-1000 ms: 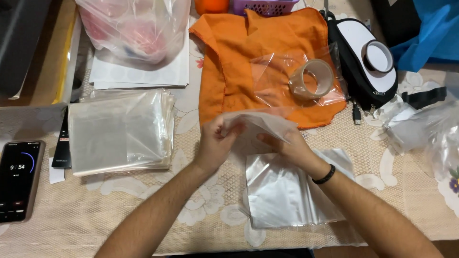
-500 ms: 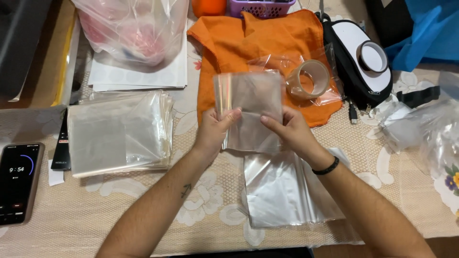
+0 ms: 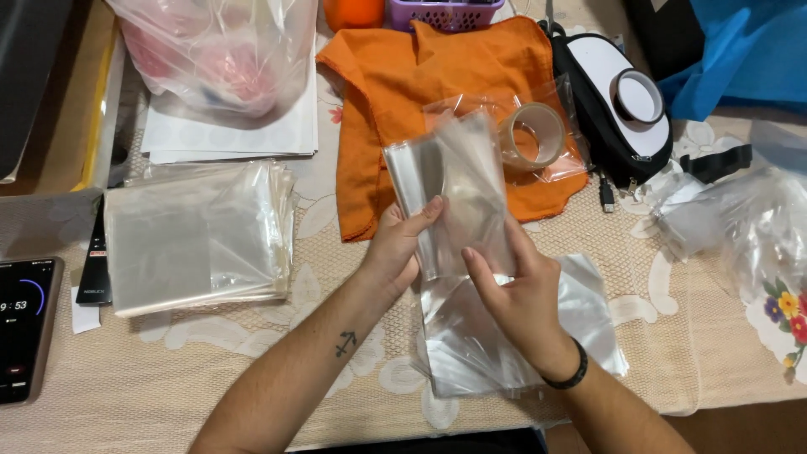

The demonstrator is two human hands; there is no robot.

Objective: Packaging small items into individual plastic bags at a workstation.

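Note:
Both my hands hold one clear plastic bag (image 3: 458,181) upright above the table. My left hand (image 3: 397,245) pinches its lower left edge, where the film is folded over. My right hand (image 3: 514,290) grips its lower right part from the front. Under my hands lies a loose pile of clear bags (image 3: 496,345) on the lace tablecloth. A neat stack of clear bags (image 3: 197,235) sits to the left. Behind the held bag an orange cloth (image 3: 403,92) is spread out, with a roll of clear tape (image 3: 535,134) on it.
A phone with a timer screen (image 3: 25,324) lies at the left edge. A bulging plastic bag (image 3: 218,50) rests on white paper at the back left. A black and white pouch (image 3: 618,109) and crumpled clear bags (image 3: 740,219) are on the right. A purple basket (image 3: 445,13) stands at the back.
My hands have lifted the clear bag off the pile and turned it upright. Its left edge is now folded over under my left thumb.

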